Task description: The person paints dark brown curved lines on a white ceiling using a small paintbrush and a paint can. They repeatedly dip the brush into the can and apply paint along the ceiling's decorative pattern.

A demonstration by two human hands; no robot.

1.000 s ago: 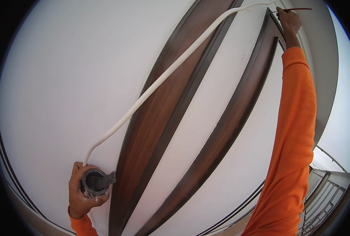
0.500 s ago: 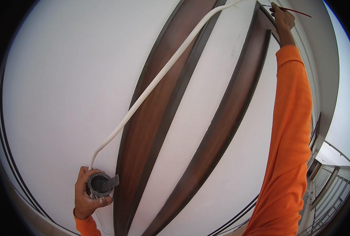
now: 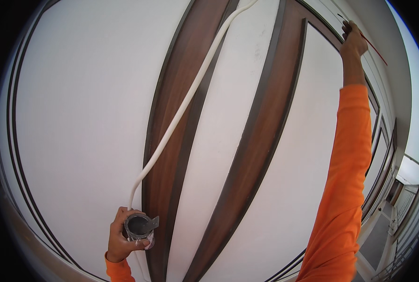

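Right hand (image 3: 354, 43), pinching a thin brush (image 3: 374, 49), has moved rightward along the trim (image 3: 320, 20); left hand (image 3: 119, 240) grips a cup (image 3: 137, 217), best held level.

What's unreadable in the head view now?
Head view:
Left hand: palm hidden behind the cup.
Cup fill level: lost in dark interior.
White pipe: upper end cut off by top edge.
Brush in right hand: tip too small to judge contact.
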